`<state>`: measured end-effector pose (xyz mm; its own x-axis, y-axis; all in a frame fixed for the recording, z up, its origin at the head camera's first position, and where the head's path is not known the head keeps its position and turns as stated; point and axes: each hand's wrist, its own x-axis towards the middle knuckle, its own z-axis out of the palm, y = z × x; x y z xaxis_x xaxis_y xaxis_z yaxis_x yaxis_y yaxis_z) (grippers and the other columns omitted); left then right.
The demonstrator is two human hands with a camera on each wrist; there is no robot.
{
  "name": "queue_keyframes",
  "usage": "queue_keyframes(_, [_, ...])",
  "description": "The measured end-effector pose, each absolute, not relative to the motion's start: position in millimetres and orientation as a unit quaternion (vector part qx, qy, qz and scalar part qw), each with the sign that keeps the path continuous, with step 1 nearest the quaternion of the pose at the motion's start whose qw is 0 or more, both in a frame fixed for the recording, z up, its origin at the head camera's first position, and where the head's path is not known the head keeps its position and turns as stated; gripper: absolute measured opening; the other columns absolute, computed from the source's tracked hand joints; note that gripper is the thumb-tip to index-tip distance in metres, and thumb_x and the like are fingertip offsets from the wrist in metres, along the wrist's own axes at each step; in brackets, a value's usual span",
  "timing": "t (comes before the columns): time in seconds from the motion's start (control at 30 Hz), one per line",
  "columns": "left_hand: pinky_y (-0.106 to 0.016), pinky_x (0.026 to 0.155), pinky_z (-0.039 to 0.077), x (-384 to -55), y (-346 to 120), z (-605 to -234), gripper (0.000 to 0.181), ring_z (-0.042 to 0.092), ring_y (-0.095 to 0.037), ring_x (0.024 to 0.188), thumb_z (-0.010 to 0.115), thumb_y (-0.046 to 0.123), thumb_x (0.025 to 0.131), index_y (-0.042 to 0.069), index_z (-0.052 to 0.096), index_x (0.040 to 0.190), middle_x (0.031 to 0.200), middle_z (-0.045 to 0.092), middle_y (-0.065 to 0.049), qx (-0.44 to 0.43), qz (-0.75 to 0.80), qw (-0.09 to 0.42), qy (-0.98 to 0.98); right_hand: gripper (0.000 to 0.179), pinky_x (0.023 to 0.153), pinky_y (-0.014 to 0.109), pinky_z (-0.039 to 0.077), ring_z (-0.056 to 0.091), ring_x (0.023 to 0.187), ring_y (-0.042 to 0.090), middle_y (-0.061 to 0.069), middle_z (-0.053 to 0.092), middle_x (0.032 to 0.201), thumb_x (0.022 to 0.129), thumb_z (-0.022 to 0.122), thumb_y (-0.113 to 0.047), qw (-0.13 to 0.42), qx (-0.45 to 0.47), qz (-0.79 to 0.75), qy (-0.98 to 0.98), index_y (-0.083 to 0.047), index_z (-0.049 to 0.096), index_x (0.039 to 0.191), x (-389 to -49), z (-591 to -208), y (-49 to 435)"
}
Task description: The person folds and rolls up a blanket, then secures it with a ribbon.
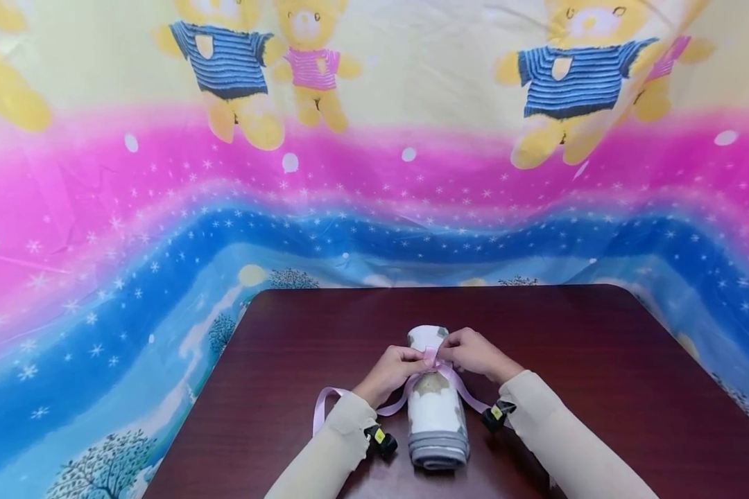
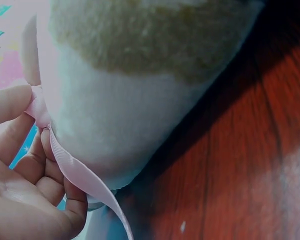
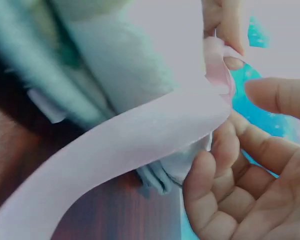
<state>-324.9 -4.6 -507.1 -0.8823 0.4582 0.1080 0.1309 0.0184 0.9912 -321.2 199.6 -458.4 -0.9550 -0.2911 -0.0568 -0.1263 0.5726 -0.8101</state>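
Note:
A rolled towel, white with tan and grey-green patches and a grey edge, lies lengthwise on the table. Round its middle runs a pink satin ribbon, crossed on top, one tail out to each side. My left hand pinches the ribbon near the crossing between thumb and index finger. From the other side, my right hand curls its fingers at the ribbon. In the right wrist view its thumb stands slightly apart, while the index fingertip is hidden behind the ribbon.
The dark red-brown wooden table has its far edge against a hanging cloth printed with bears and snowflakes. A black wrist camera sits on the left cuff, another camera on the right.

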Motion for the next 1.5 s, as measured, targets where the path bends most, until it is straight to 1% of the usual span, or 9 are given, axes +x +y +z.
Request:
queue_keyframes(0.13, [-0.029,0.069,0.053,-324,-4,-505,0.021,0.062,-0.008,0.075,0.072,0.016,0.089,-0.004,0.075,0.096,0.088,0.072,-0.004,0.195,0.668,0.139,0.704,0.012,0.046,0.026,0.039,0.043,0.047,0.011,0.000,0.052,0.058,0.086,0.065,-0.013,0.130,-0.123,-0.434,0.883,-0.008,0.072,0.077,-327,-457,195])
queue_keyframes(0.3, [-0.040,0.075,0.054,-323,-3,-503,0.021,0.061,-0.009,0.077,0.070,0.012,0.090,-0.007,0.073,0.098,0.090,0.071,-0.007,0.191,0.666,0.140,0.708,0.007,0.045,0.026,0.038,0.043,0.046,0.010,-0.001,0.052,0.056,0.081,0.067,-0.010,0.123,-0.125,-0.412,0.894,-0.008,0.071,0.076,-329,-455,191])
queue_keyframes(0.5, [-0.031,0.069,0.052,-325,-3,-504,0.020,0.061,-0.009,0.075,0.072,0.013,0.089,-0.006,0.074,0.095,0.086,0.071,-0.003,0.196,0.667,0.139,0.705,0.007,0.055,0.029,0.044,0.051,0.058,0.013,-0.004,0.059,0.066,0.081,0.067,-0.009,0.025,-0.148,-0.331,0.932,-0.014,0.070,0.077,-328,-456,184])
queue_keyframes(0.57, [-0.031,0.069,0.052,-325,-3,-504,0.021,0.061,-0.009,0.074,0.072,0.014,0.089,-0.006,0.074,0.095,0.086,0.071,-0.004,0.197,0.666,0.139,0.706,0.009,0.057,0.029,0.044,0.051,0.060,0.012,-0.006,0.059,0.067,0.081,0.066,-0.009,0.006,-0.155,-0.314,0.937,-0.016,0.070,0.078,-327,-456,183])
queue_keyframes(0.93, [-0.025,0.064,0.050,-326,-3,-506,0.020,0.061,-0.009,0.072,0.073,0.014,0.088,-0.004,0.075,0.093,0.086,0.070,-0.002,0.195,0.660,0.138,0.712,0.007,0.053,0.028,0.042,0.048,0.058,0.014,0.000,0.059,0.063,0.072,0.069,-0.004,0.098,-0.128,-0.387,0.908,-0.009,0.073,0.075,-332,-455,188])
queue_keyframes(1.07, [-0.023,0.063,0.050,-325,-2,-506,0.019,0.061,-0.009,0.071,0.073,0.014,0.087,-0.003,0.075,0.094,0.085,0.070,-0.001,0.200,0.659,0.136,0.712,0.011,0.055,0.029,0.044,0.051,0.064,0.016,0.001,0.063,0.068,0.074,0.066,-0.001,0.082,-0.121,-0.409,0.901,-0.009,0.073,0.075,-333,-458,186])
queue_keyframes(1.3, [-0.023,0.066,0.050,-326,-1,-506,0.019,0.063,-0.008,0.083,0.073,0.012,0.087,-0.005,0.075,0.096,0.092,0.072,-0.005,0.210,0.666,0.136,0.703,0.012,0.057,0.029,0.047,0.055,0.066,0.016,0.000,0.064,0.074,0.081,0.064,-0.001,0.021,-0.128,-0.423,0.897,-0.011,0.072,0.079,-334,-461,187])
queue_keyframes(1.43, [-0.023,0.065,0.049,-327,-2,-506,0.019,0.062,-0.008,0.079,0.073,0.013,0.088,-0.004,0.075,0.095,0.089,0.072,-0.004,0.209,0.662,0.131,0.708,0.014,0.058,0.031,0.048,0.057,0.066,0.015,-0.002,0.063,0.073,0.082,0.063,-0.002,-0.013,-0.157,-0.393,0.906,-0.015,0.068,0.079,-335,-461,190])
queue_keyframes(1.5, [-0.023,0.064,0.049,-327,-2,-506,0.019,0.061,-0.008,0.077,0.073,0.014,0.088,-0.003,0.075,0.094,0.087,0.071,-0.002,0.205,0.660,0.129,0.712,0.013,0.059,0.033,0.049,0.057,0.066,0.016,0.000,0.063,0.075,0.084,0.061,-0.002,-0.004,-0.160,-0.402,0.902,-0.013,0.067,0.082,-336,-461,192])
